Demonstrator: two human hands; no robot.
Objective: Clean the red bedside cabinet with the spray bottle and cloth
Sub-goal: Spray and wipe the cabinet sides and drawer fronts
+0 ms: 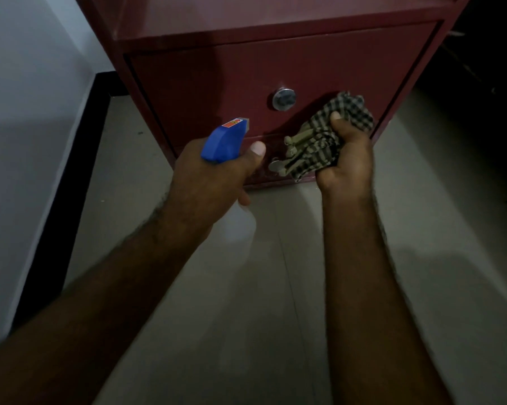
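- Head view: the left hand (214, 176) has its fingers (243, 197) curled round the bottle (226, 141), with the nozzle aimed at the cabinet (211, 83) front. We'd say it's set to mist the drawer.
- The right hand (345, 162) bunches the cloth (342, 118), fingers closed on it, close in front of the lower drawer, handy for wiping.
- Bottle: hard blue plastic head, cloudy body below the hand.
- Cloth: soft checked weave, fringed and crumpled.
- Cabinet: smooth glossy red panels with a round shiny knob (284, 99), standing on the pale floor (275, 287).
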